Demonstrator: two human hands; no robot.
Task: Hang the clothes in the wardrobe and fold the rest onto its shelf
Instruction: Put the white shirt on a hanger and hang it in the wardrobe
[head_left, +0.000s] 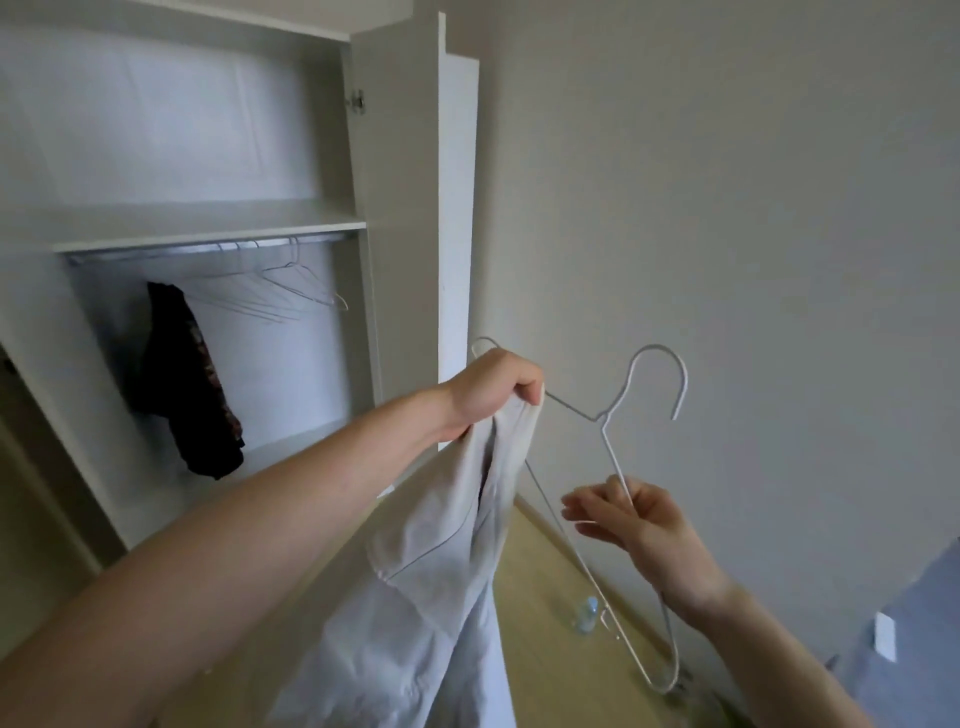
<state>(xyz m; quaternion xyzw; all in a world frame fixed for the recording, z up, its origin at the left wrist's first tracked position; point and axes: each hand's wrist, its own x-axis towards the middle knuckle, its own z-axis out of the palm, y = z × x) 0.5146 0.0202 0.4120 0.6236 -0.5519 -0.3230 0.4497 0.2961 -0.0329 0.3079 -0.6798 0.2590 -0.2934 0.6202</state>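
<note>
My left hand (493, 389) grips the top edge of a light grey garment (431, 582), which hangs down from it at the middle of the view. One end of a white wire hanger (613, 457) runs in by that hand. My right hand (628, 519) pinches the hanger's other arm just below the hook, which points up. The white wardrobe (208, 223) stands open at the left. On its rail (208, 248) hang a dark garment (192, 384) and several bare wire hangers (280, 286). The shelf above the rail is bare.
The open wardrobe door (457, 208) stands edge-on beside the plain wall (727, 208). Below lies a wooden floor (550, 623) with a small clear bottle (587, 613) on it. A blue-grey surface (914, 634) shows at the lower right.
</note>
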